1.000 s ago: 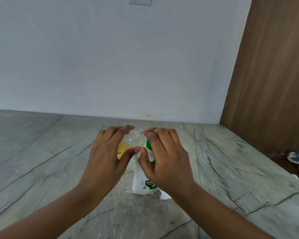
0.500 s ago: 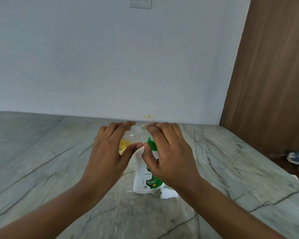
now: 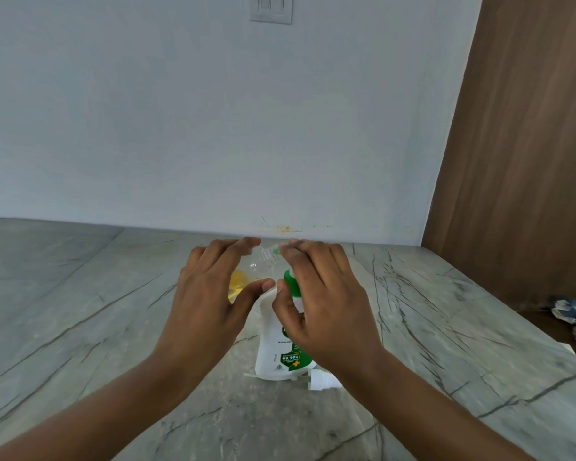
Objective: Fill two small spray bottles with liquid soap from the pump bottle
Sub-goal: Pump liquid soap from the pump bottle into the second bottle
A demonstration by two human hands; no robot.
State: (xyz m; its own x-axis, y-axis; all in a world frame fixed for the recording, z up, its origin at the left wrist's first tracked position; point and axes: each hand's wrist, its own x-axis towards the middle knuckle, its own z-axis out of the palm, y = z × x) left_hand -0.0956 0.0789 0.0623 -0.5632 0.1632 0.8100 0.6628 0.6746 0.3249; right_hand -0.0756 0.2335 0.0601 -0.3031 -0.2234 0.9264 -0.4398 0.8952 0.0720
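**Grey veined surface (image 3: pixel 80 327), a small spray bottle (image 3: pixel 265 261) held over it**

Behind the surface we see a pale wall (image 3: pixel 180 128) with a switch plate (image 3: pixel 270 8) and, at the right, a brown wooden panel (image 3: pixel 512 161). Our left hand (image 3: pixel 207 304) holds the small spray bottle above the surface: the fingers curve over it and the thumb comes from below. Yellow liquid (image 3: pixel 238 284) shows in its lower part, beside the left palm. Our right hand (image 3: pixel 330 304) has its curled fingers at the neck of this bottle; what they pinch there we cannot tell. The white pump bottle (image 3: pixel 273 344) with a green neck (image 3: pixel 291 282) stands upright on the surface, below the right hand and partly hidden by it. A white pump head (image 3: pixel 323 380) lies on the surface, just beside its base.
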